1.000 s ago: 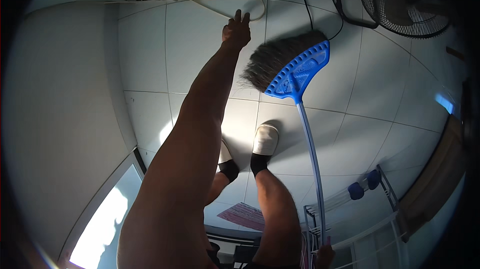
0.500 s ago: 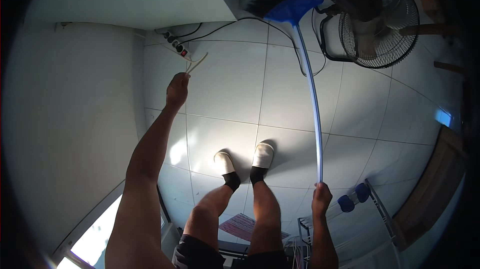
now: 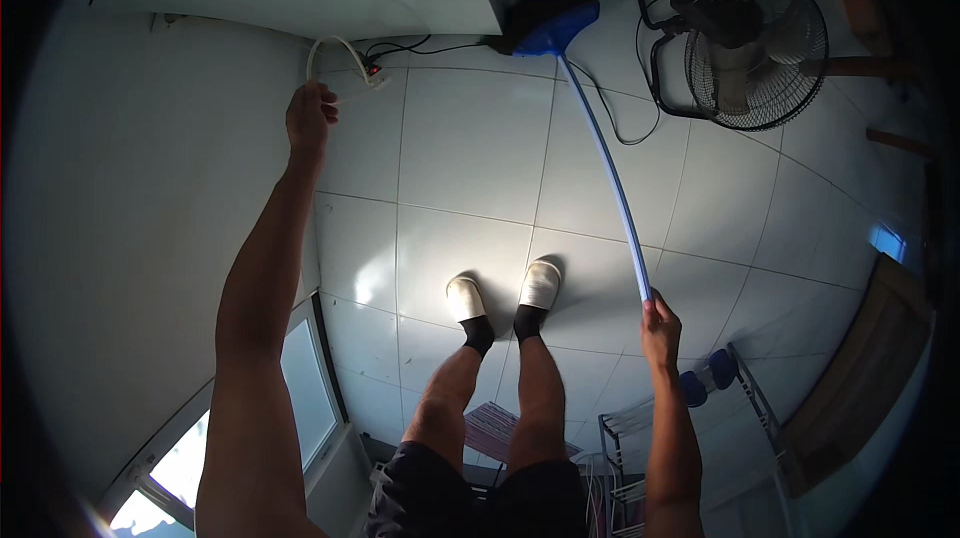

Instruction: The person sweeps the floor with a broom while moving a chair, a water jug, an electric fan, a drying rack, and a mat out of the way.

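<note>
Head view, left hand: the left hand (image 3: 308, 118) is stretched far forward and up, and its fingers are closed around a pale cable (image 3: 333, 50).
Head view, cable: it bends in a loop above the hand and goes to a white power strip (image 3: 371, 73) that lies on the tiled floor (image 3: 480, 158), close to the base of the white wall (image 3: 130, 238).
Head view, right hand: the right hand (image 3: 659, 323) is low at the right side and is clenched on the top end of the broom handle (image 3: 610, 178).
Head view, broom: the blue broom head (image 3: 548, 26) with dark bristles rests on the floor far in front, beside the corner of the wall; the thin blue handle runs from it in a slant down to the right hand.
Head view, fan: a black standing fan (image 3: 755, 48) is to the right of the broom head, near it but apart.
Head view, feet: two feet in pale slippers (image 3: 505, 293) and dark socks stand on the tiles between both arms.
Head view, lower right: a wire rack (image 3: 640, 438) is beside the right forearm.
</note>
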Motion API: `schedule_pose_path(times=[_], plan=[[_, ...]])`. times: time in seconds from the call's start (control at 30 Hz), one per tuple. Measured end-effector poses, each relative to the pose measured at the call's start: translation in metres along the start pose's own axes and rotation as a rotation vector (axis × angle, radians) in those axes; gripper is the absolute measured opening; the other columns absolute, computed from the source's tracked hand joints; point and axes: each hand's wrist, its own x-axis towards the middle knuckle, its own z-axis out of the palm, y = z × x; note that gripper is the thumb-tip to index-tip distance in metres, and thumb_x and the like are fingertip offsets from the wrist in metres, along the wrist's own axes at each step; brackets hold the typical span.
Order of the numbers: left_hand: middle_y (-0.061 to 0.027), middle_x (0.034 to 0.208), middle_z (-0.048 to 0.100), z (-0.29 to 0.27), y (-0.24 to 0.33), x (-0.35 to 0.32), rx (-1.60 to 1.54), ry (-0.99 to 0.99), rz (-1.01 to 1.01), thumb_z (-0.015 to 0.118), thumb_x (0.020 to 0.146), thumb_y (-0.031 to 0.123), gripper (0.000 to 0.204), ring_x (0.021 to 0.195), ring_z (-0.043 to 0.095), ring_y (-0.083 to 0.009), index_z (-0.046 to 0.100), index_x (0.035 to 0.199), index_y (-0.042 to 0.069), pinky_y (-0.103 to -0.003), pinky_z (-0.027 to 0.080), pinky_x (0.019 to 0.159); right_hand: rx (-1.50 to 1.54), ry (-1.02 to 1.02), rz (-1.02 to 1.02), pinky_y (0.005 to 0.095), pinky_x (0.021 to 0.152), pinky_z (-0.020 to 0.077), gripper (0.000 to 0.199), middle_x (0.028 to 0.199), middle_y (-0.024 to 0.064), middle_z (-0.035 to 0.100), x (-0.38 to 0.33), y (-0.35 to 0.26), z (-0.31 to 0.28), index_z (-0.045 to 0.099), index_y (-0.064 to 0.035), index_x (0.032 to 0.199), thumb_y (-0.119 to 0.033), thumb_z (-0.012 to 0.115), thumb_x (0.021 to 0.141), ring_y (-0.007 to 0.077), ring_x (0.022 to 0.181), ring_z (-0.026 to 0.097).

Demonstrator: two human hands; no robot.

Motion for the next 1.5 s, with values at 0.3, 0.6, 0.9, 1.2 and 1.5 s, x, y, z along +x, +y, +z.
schedule_pose_path(times=[0.3, 0.6, 0.9, 1.2, 1.5], plan=[[-0.0089, 0.078, 0.055, 0.008, 0.066, 0.051, -0.247, 0.094, -0.087, 0.036, 0.091, 0.028, 0.029, 0.059, 0.054, -0.0165, 0.051, 0.088, 0.003, -0.028, 0.047, 0.055, -0.153, -0.055, 0.057, 0.0239, 0.041, 0.0321, 0.039, 0.058, -0.0005, 0.041, -0.219, 0.085, -0.103, 0.048, 0.0031, 0.111, -0.029, 0.044, 0.090, 0.0084, 0.045, 0.040], [-0.0123, 0.081, 0.056, -0.008, 0.102, 0.066, -0.256, 0.108, -0.091, 0.040, 0.089, 0.020, 0.021, 0.062, 0.056, -0.0224, 0.048, 0.091, 0.001, -0.032, 0.048, 0.056, -0.265, 0.009, -0.123, 0.0391, 0.055, 0.0402, 0.027, 0.067, 0.0180, 0.049, -0.091, 0.138, 0.029, 0.048, -0.0025, 0.094, -0.028, 0.038, 0.090, 0.0345, 0.060, 0.050], [-0.0163, 0.088, 0.058, -0.001, 0.120, 0.085, -0.299, 0.107, -0.085, 0.038, 0.090, 0.021, 0.026, 0.066, 0.058, -0.0245, 0.048, 0.093, -0.002, -0.032, 0.051, 0.056, -0.293, -0.163, -0.022, 0.0428, 0.056, 0.0420, 0.024, 0.070, 0.0194, 0.054, -0.116, 0.079, 0.051, 0.050, -0.0104, 0.103, -0.028, 0.042, 0.089, 0.0402, 0.066, 0.055], [-0.0147, 0.083, 0.058, 0.021, 0.120, 0.086, -0.297, 0.049, -0.102, 0.037, 0.091, 0.022, 0.026, 0.068, 0.057, -0.0239, 0.048, 0.093, -0.001, -0.033, 0.050, 0.061, -0.218, -0.247, -0.198, 0.0318, 0.056, 0.0410, 0.029, 0.062, 0.0115, 0.047, -0.057, 0.059, 0.083, 0.052, -0.0006, 0.101, -0.026, 0.044, 0.090, 0.0202, 0.056, 0.045], [-0.0114, 0.078, 0.056, 0.015, 0.142, 0.085, -0.191, 0.089, -0.084, 0.036, 0.093, 0.026, 0.028, 0.062, 0.054, -0.0198, 0.048, 0.089, 0.001, -0.033, 0.047, 0.057, -0.418, -0.504, -0.199, 0.0398, 0.058, 0.0462, 0.024, 0.076, 0.0175, 0.061, -0.074, -0.019, 0.132, 0.057, -0.0099, 0.103, -0.026, 0.049, 0.087, 0.0355, 0.072, 0.059]])
